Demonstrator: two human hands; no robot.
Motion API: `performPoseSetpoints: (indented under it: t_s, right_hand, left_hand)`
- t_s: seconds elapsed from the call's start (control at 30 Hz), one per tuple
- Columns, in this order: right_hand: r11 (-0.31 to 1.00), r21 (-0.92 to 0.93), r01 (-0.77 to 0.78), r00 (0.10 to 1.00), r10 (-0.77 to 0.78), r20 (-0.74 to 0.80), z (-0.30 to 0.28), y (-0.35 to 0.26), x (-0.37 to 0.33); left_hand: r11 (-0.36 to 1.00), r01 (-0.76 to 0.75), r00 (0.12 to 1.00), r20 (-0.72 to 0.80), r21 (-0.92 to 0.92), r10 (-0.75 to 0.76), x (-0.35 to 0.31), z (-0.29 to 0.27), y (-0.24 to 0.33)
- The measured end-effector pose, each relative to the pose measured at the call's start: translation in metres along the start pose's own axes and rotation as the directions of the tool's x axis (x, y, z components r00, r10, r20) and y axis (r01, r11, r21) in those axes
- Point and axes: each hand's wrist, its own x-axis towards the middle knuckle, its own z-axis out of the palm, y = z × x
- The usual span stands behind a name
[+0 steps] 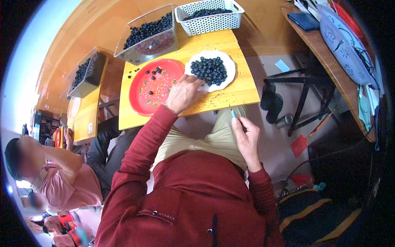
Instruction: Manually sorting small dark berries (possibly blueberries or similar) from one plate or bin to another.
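My left hand (185,93) reaches over the near left rim of a white scalloped plate (231,69). Its fingers are bent together beside a heap of dark round blueberry-like pieces (212,71); whatever sits between the fingertips is hidden. Under that wrist lies a round red tray (138,92) with a printed pattern and several of the same dark pieces on it. Past the table's near edge, above my lap, my right hand (248,133) is closed round a slim tool with a light blue handle (233,113) and a thin pointed tip, pointing up and away.
A clear bin (164,40) and a white perforated basket (197,26), both of dark pieces, stand at the table's (247,88) far edge. Brown crumbs lie near the plate. Another person (68,177) sits at left by a second table (92,109). Black metal legs (304,90) and shoes (271,101) are at right.
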Motion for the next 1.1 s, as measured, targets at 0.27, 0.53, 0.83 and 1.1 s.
performPoseSetpoints:
  t_s: [0.27,0.53,0.83,1.1]
  right_hand:
    - [1.0,0.009,0.006,1.0,-0.006,0.017,0.003,0.009,0.0]
    - [1.0,0.013,-0.018,0.999,0.018,0.046,0.007,0.01,0.002]
    - [0.993,0.107,-0.055,0.993,0.043,0.111,0.026,0.004,0.019]
    - [0.911,0.335,-0.24,0.956,0.162,0.244,0.062,-0.01,0.028]
  left_hand:
    - [1.0,-0.005,1.0,0.025,-0.016,0.005,0.001,-0.001,-0.005]
    - [0.995,-0.036,0.999,-0.014,-0.089,0.035,-0.009,-0.006,0.0]
    - [0.741,0.205,0.96,-0.015,-0.639,-0.279,-0.046,-0.013,0.043]
    - [0.497,0.267,0.918,0.06,-0.826,-0.393,-0.072,-0.009,0.053]
